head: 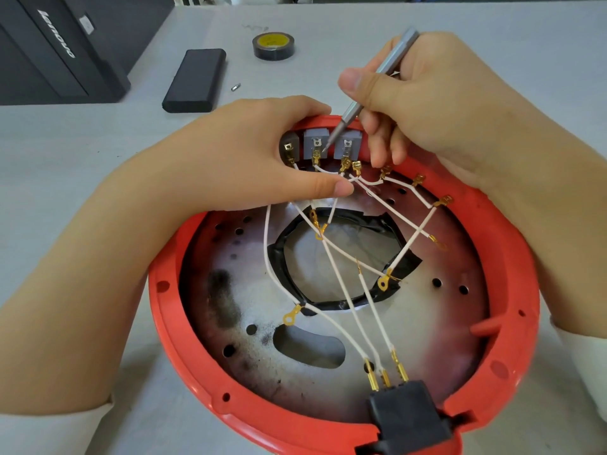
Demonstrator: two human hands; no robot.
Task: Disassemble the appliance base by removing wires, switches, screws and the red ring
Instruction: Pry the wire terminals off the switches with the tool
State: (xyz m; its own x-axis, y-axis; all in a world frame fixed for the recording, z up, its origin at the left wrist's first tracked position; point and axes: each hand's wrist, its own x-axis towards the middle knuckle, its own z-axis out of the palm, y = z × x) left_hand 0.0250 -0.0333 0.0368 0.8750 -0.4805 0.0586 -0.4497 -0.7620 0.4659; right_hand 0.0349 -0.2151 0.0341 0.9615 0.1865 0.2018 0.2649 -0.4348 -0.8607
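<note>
The switches sit in a row at the far rim of the red ring, their terminals facing us with white wires fanning back toward the black plug. We hold a slim screwdriver in our right hand, fingers wrapped pen-style round its shaft; its long axis slants down and leftward, the tip landing between the middle and right switches. Our left hand grips the ring's far edge beside the leftmost switch, thumb pressing on a wire. We judge the right hand does the prying. Tape lies well beyond.
</note>
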